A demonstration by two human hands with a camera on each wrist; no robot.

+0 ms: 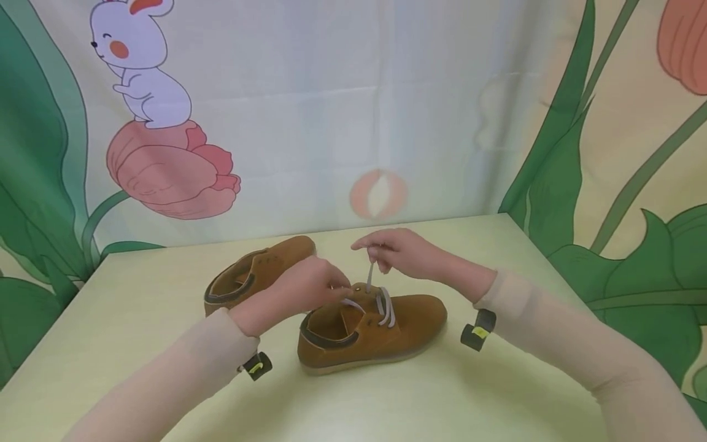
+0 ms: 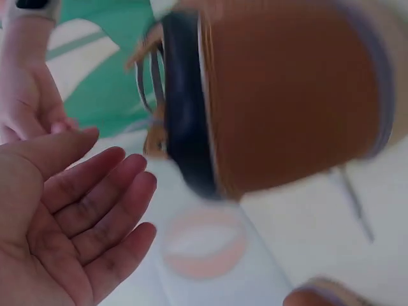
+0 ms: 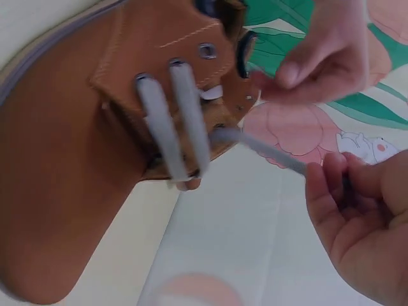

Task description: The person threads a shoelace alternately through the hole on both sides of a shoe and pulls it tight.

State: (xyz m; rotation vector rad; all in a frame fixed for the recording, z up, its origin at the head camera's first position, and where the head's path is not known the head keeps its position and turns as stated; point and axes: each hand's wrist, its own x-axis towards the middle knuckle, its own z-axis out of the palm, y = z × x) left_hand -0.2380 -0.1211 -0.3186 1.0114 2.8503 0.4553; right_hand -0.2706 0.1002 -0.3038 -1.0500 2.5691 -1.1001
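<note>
A brown lace-up shoe (image 1: 370,341) stands upright with its toe to the right in the head view. My right hand (image 1: 405,253) is raised above its far side and pinches a grey shoelace (image 3: 271,153), drawn taut from an eyelet. Over the shoe's opening hovers my left hand (image 1: 309,283). Its fingers (image 2: 105,210) are loosely bent in the left wrist view, with nothing in them, beside the dark padded collar (image 2: 185,108). Lace rows (image 3: 171,121) cross the lower eyelets. Another lace piece (image 1: 353,304) lies over the opening beneath the left hand.
A second brown shoe (image 1: 289,250) stands behind the left hand, partly hidden by it. Both shoes are on a pale yellow table (image 1: 138,294). Behind hangs a printed cloth (image 1: 309,123) with a rabbit, tulips and leaves. Each wrist carries a small black camera (image 1: 479,329).
</note>
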